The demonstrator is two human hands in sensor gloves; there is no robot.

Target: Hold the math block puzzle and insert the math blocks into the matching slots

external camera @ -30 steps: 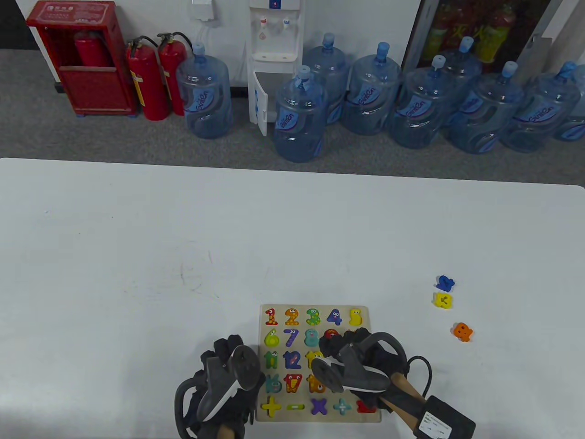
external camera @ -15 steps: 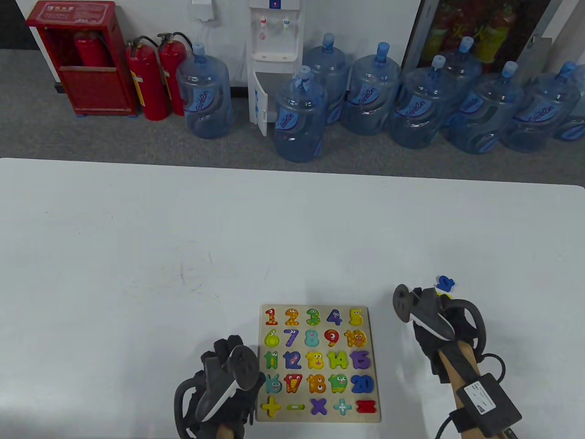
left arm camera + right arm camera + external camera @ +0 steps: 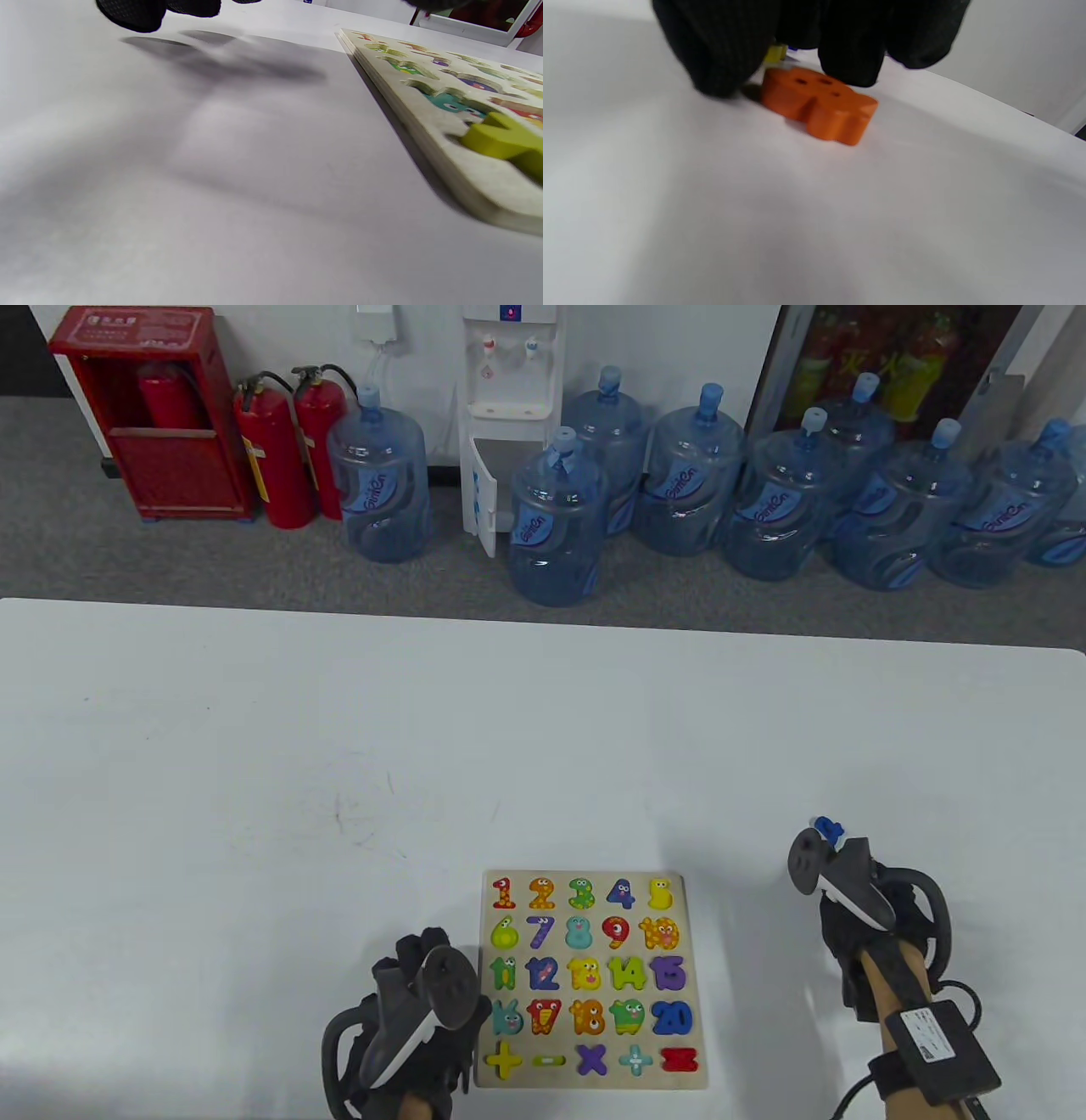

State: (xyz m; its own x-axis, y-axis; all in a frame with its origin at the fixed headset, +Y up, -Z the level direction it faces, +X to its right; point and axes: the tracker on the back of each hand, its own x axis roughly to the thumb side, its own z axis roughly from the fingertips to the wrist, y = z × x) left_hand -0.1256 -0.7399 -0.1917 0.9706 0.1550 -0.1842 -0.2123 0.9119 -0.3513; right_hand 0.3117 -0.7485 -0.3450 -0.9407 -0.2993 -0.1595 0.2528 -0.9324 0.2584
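The puzzle board (image 3: pixel 591 980) lies at the table's (image 3: pixel 254 780) near edge, nearly all slots filled. The left hand (image 3: pixel 416 1018) rests beside the board's left edge, likely to steady it; its grip cannot be told. Toward the table's right edge, the right hand (image 3: pixel 865 916) descends over the orange block (image 3: pixel 818 103), fingers (image 3: pixel 721 51) flanking it, not visibly pinching. A blue block (image 3: pixel 830 829) lies just beyond.

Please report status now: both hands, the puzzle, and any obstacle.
Left hand open beside puzzle board. Right hand fingertips at orange block; grip not confirmed. Nothing blocking.
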